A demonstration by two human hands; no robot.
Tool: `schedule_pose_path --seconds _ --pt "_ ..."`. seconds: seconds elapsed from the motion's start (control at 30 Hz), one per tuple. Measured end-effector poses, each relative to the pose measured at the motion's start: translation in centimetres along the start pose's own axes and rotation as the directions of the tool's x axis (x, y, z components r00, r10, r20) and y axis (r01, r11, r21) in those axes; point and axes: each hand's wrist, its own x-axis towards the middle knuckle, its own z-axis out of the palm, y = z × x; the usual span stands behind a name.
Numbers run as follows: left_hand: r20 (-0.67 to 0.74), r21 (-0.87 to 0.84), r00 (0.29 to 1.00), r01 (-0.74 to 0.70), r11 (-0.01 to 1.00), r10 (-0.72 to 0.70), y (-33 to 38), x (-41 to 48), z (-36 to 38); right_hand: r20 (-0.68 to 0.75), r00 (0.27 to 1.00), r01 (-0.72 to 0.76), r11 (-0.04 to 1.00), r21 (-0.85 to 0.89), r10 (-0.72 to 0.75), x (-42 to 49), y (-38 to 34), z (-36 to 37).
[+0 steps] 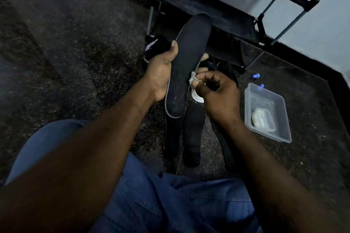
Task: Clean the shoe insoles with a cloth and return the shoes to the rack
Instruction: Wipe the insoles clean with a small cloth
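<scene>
Insole (pixel 189 58) gripped along its left edge by left hand (pixel 161 75); right hand (pixel 217 94) pinches cloth (pixel 196 97) at its right edge.

Dim light falls on a dark, speckled carpet floor (pixel 75 53). A pale grey-blue wall (pixel 318 24) meets it at a black skirting (pixel 303 62). A black-shelved rack (pixel 223 22) with thin metal poles stands against the wall.

Two hands: left hand (pixel 161 73), right hand (pixel 219 92). Two black insoles: a raised insole (pixel 189 58) and a floor insole (pixel 193 134). One white cloth (pixel 195 81), one rack (pixel 236 22), one clear tub (pixel 265 92) with one white block (pixel 259 117), two small blue pieces (pixel 255 76). The dark shoes (pixel 227 70) are too murky to count.
</scene>
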Motion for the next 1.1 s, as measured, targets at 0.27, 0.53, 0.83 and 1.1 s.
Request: schedule_pose_path --seconds 0.27,0.53,0.83,1.1 --pt "0.069 -0.032 0.997 0.023 0.999 -0.021 0.2 0.3 -0.4 0.058 0.987 -0.162 0.95 0.269 0.152 0.2 -1.7 1.0" --pt "0.093 0.028 0.987 0.13 0.991 -0.132 -0.5 -0.3 0.6 -0.128 0.986 -0.083 0.98 0.182 0.107 1.5 -1.2 1.6" --pt "-0.022 -0.005 0.997 0.071 0.997 -0.071 -0.2 0.6 -0.5 -0.204 0.97 0.128 0.991 -0.031 -0.131 0.5 -4.1 2.0" --pt "-0.077 0.03 0.995 0.073 0.997 -0.07 -0.1 -0.1 -0.1 -0.174 0.966 0.151 0.961 -0.23 -0.194 1.8 -5.6 4.1"
